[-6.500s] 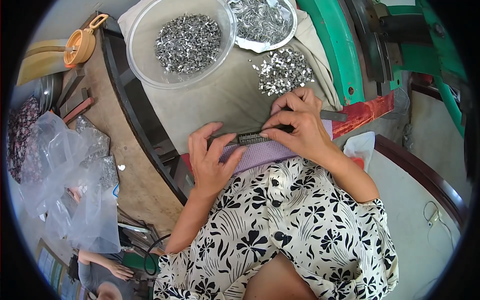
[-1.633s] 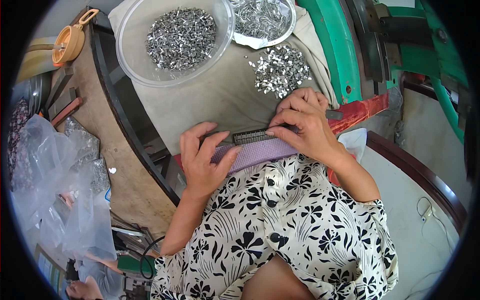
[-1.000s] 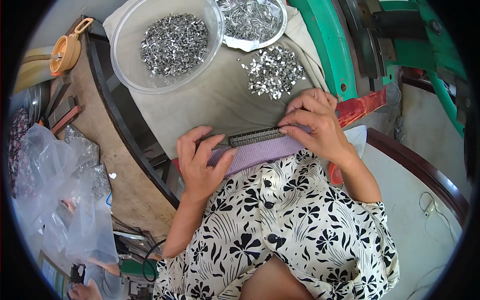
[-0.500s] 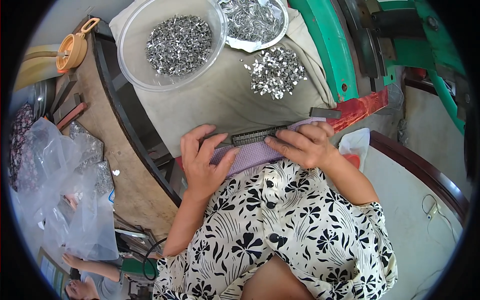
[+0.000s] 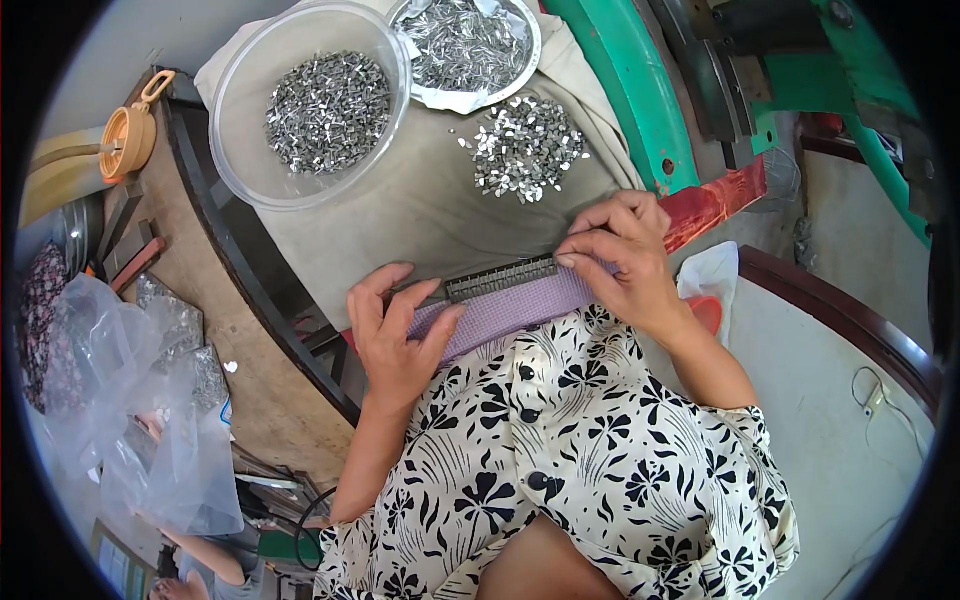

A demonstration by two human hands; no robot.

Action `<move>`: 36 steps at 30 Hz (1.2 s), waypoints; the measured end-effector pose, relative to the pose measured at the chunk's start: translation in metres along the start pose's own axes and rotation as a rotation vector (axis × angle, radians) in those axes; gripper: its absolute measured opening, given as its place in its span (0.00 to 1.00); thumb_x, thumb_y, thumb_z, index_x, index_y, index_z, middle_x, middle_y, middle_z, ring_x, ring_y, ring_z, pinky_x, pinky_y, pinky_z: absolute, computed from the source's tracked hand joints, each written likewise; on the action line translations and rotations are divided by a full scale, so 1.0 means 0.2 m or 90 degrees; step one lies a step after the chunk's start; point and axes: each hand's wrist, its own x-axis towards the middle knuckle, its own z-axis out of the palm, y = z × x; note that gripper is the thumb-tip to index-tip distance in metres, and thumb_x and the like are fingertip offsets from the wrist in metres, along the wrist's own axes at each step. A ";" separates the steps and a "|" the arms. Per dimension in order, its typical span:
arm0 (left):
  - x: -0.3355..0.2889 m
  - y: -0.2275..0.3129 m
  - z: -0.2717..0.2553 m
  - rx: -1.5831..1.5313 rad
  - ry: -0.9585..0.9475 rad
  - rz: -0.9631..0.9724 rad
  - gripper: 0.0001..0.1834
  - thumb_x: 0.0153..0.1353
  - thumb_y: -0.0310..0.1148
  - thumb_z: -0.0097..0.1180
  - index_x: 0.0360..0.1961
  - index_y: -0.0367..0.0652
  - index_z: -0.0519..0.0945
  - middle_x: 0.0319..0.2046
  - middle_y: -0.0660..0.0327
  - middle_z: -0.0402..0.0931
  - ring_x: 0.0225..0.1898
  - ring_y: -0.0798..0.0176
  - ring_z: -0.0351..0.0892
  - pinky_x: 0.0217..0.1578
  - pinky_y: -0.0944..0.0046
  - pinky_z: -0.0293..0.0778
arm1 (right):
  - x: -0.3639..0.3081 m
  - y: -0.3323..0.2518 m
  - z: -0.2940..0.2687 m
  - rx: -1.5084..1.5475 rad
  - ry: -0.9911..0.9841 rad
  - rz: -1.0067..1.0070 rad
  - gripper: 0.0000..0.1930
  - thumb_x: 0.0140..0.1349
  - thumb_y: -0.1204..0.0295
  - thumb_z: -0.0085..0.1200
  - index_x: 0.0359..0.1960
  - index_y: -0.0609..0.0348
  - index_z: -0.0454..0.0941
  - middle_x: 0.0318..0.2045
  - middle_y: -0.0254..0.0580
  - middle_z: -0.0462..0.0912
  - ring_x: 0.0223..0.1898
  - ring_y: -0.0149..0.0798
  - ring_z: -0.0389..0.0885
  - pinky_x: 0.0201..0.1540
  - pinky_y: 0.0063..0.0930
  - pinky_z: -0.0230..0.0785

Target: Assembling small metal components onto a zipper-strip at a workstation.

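Note:
A dark slotted metal strip point(image 5: 500, 279) with a comb-like row of small pieces lies along a purple checked cloth point(image 5: 510, 310) in front of me. Near its left end is my left hand point(image 5: 390, 328), with thumb and fingers spread and nothing held in them. At the other end, my right hand point(image 5: 628, 252) has thumb and index finger closed on the strip's tip. Any small piece between those fingertips is too hidden to make out. Beyond the strip, a loose pile of small silvery metal pieces point(image 5: 528, 150) rests on the grey-green cloth point(image 5: 350, 235).
A clear plastic bowl point(image 5: 228, 150) of short metal pieces stands at the far left. Beside it is a round pan point(image 5: 533, 52) of thin metal pieces. Green machinery point(image 5: 640, 110) borders the right. Plastic bags point(image 5: 180, 440) lie left; another person's arm point(image 5: 205, 553) shows lower left.
My right hand has slid from along the strip to its right end, fingers now more raised. The separate dark bar at the right is no longer visible. The whole view has shifted slightly.

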 end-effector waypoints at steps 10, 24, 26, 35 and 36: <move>0.01 0.02 0.00 0.030 -0.009 -0.004 0.20 0.40 0.32 0.77 0.37 0.44 0.85 0.47 0.55 0.77 0.47 0.51 0.74 0.46 0.55 0.70 | 0.01 0.00 0.01 -0.058 0.018 -0.073 0.08 0.48 0.67 0.70 0.32 0.49 0.88 0.36 0.26 0.80 0.46 0.39 0.72 0.53 0.37 0.54; 0.02 0.08 0.04 0.105 -0.048 0.027 0.16 0.43 0.32 0.74 0.36 0.48 0.85 0.49 0.60 0.77 0.49 0.53 0.72 0.48 0.55 0.65 | -0.32 0.32 -0.21 0.013 0.078 0.203 0.18 0.50 0.82 0.67 0.46 0.62 0.85 0.40 0.43 0.81 0.40 0.40 0.80 0.44 0.28 0.73; 0.01 0.08 0.04 0.103 -0.040 0.050 0.16 0.44 0.31 0.74 0.36 0.47 0.84 0.48 0.61 0.77 0.48 0.53 0.73 0.48 0.55 0.65 | -0.30 0.32 -0.21 0.017 0.080 0.199 0.18 0.50 0.81 0.68 0.45 0.61 0.85 0.40 0.43 0.81 0.40 0.40 0.80 0.44 0.29 0.73; 0.01 0.08 0.05 0.109 -0.045 0.044 0.15 0.44 0.31 0.74 0.35 0.48 0.84 0.48 0.61 0.77 0.47 0.55 0.72 0.47 0.56 0.63 | -0.29 0.32 -0.19 -0.021 0.106 0.145 0.15 0.50 0.77 0.68 0.42 0.61 0.86 0.38 0.42 0.81 0.39 0.43 0.81 0.40 0.33 0.74; 0.01 0.08 0.05 0.108 -0.048 0.046 0.15 0.44 0.31 0.74 0.35 0.48 0.84 0.48 0.61 0.77 0.47 0.55 0.72 0.47 0.56 0.63 | -0.29 0.32 -0.19 -0.028 0.109 0.138 0.15 0.50 0.77 0.68 0.42 0.61 0.86 0.38 0.42 0.81 0.39 0.43 0.81 0.41 0.33 0.74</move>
